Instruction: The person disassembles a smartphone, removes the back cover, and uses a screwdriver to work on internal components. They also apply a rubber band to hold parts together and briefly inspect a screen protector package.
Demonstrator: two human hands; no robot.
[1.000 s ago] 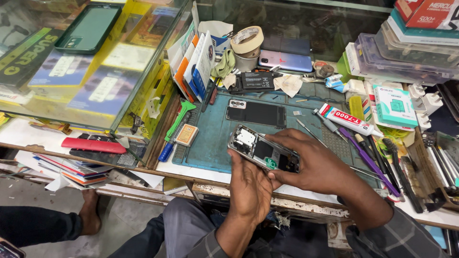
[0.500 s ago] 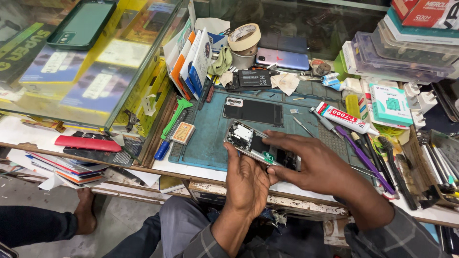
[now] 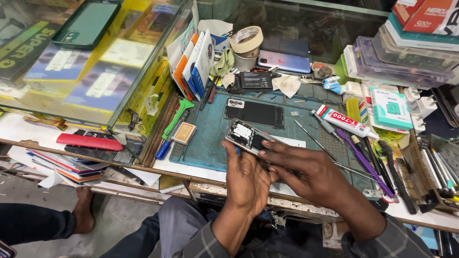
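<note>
An opened phone [image 3: 245,135] with its back removed and its inner parts showing is held over the teal work mat [image 3: 210,143]. My left hand [image 3: 247,179] cups the phone from below. My right hand [image 3: 306,169] lies over its right half, fingers pressed on the inside. A black back cover [image 3: 256,113] lies on the mat just beyond the phone. A flat black battery [image 3: 255,80] rests farther back.
A glass display case [image 3: 86,62] with phone covers stands at the left. A tape roll [image 3: 246,40], a glue tube [image 3: 342,121], screwdrivers [image 3: 363,157], a green pry tool [image 3: 177,117] and stacked boxes [image 3: 406,48] crowd the bench. A person's bare foot [image 3: 85,215] shows below left.
The phone and both hands have stayed together over the mat with small shifts. My right hand's fingers have slid slightly across the phone's inside.
</note>
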